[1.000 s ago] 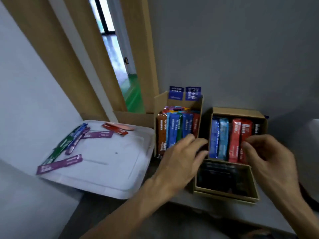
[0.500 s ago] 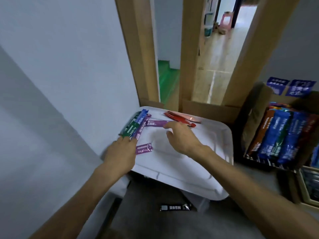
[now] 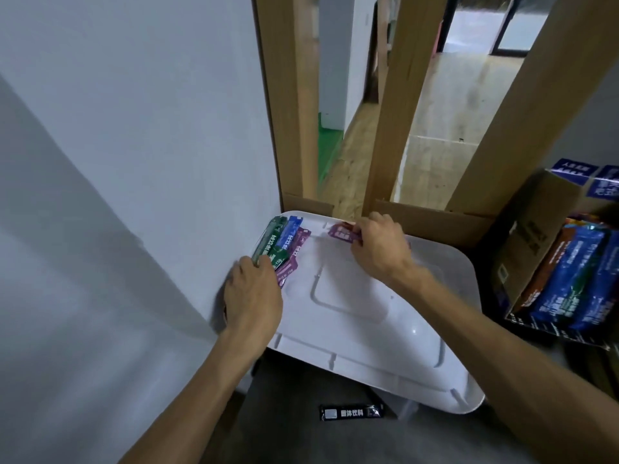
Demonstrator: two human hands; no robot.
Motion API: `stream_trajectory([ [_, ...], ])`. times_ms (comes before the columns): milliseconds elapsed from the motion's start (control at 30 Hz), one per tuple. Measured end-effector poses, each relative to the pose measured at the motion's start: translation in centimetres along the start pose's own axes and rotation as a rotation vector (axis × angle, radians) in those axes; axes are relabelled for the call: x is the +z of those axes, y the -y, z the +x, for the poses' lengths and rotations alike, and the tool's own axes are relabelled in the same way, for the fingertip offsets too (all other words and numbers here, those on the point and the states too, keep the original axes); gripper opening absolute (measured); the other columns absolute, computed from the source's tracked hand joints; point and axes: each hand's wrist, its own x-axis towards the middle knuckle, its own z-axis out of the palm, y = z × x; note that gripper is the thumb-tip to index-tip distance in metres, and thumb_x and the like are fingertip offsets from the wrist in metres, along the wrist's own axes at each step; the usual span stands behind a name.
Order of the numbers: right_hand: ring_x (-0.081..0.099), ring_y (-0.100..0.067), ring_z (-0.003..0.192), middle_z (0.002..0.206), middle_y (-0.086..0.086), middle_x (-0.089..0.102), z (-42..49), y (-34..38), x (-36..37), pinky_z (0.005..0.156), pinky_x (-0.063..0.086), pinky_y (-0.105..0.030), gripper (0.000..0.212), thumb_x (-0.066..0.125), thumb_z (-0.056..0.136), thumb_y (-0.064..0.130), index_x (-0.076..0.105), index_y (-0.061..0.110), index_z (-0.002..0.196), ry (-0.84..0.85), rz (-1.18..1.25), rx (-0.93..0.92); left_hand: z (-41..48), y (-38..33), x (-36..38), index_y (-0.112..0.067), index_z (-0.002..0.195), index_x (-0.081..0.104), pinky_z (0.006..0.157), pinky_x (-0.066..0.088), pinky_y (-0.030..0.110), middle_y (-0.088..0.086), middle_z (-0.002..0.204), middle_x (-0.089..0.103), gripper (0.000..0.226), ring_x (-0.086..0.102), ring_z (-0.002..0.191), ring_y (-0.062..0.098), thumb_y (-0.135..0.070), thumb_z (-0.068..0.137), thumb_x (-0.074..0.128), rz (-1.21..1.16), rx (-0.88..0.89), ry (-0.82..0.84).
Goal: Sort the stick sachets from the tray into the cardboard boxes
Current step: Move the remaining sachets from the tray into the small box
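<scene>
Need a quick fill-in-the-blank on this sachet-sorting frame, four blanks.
The far-edge sachet pinched by the right hand is ___.
The wall-side sachet that the left hand holds is ___.
The stray sachet lying off the white tray is ___.
The cardboard box stands to the tray's ___.
Missing: purple; green; black; right.

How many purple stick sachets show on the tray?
3 purple sachets. Two by the left hand: one beside the blue sachet, one below it. The third pinched by the right hand. Hands may hide more.
</scene>
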Motion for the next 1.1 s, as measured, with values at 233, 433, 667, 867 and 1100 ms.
stream_trajectory([
  [233, 0.050, -0.036, 0.113, 0.123, -0.015, 0.053, 0.5, -1.5, 1.1, 0.096, 0.040, -0.051, 0.040, 0.060, 0.085, 0.017, 0.045, 0.012, 0.122, 0.135, -0.079, 0.072, 1.0, 0.6, -0.9, -0.010, 0.119, 0.046, 0.078, 0.054, 0.042, 0.012, 0.116, 0.058, 0.037, 0.057, 0.106, 0.030, -0.022, 0.091, 0.067, -0.315, 0.085, -0.141],
  [433, 0.050, -0.033, 0.112, 0.119, -0.014, 0.054, 1.8, -2.1, 0.1, 0.096, 0.044, -0.050, 0.038, 0.062, 0.087, 0.024, 0.055, 0.010, 0.123, 0.295, -0.218, -0.022, 5.1, -1.8, -0.7, -0.007, 0.128, 0.048, 0.095, 0.044, 0.038, 0.016, 0.124, 0.051, 0.052, 0.050, 0.116, 0.030, -0.045, 0.093, 0.059, -0.051, 0.056, -0.066],
  [667, 0.059, -0.028, 0.099, 0.111, -0.006, 0.064, -0.8, -1.6, -1.2, 0.091, 0.042, -0.044, 0.023, 0.059, 0.092, 0.021, 0.046, 0.020, 0.111, 0.140, -0.091, -0.056, 6.0, -1.6, 1.7, -0.003, 0.133, 0.037, 0.097, 0.044, 0.033, 0.018, 0.128, 0.049, 0.069, 0.049, 0.117, 0.030, -0.048, 0.089, 0.065, 0.095, 0.031, 0.055],
  [867, 0.054, -0.019, 0.064, 0.078, 0.000, 0.059, -7.1, -0.2, -2.6, 0.053, 0.046, -0.028, 0.022, 0.064, 0.084, 0.008, 0.052, 0.020, 0.097, -0.231, 0.704, 0.261, 6.4, -2.2, 1.8, -0.005, 0.124, 0.047, 0.091, 0.045, 0.033, 0.016, 0.121, 0.055, 0.051, 0.053, 0.111, 0.029, -0.038, 0.090, 0.065, 0.089, 0.055, 0.073],
  [1100, 0.047, -0.008, 0.061, 0.076, -0.011, 0.057, -9.2, -0.8, -0.4, 0.054, 0.040, -0.024, 0.021, 0.065, 0.080, -0.001, 0.056, 0.017, 0.088, -0.356, 1.001, 0.413, 5.7, -3.0, 0.8, -0.009, 0.136, 0.040, 0.082, 0.052, 0.038, 0.016, 0.129, 0.060, 0.054, 0.061, 0.111, 0.033, -0.031, 0.093, 0.065, -0.121, 0.033, 0.010],
])
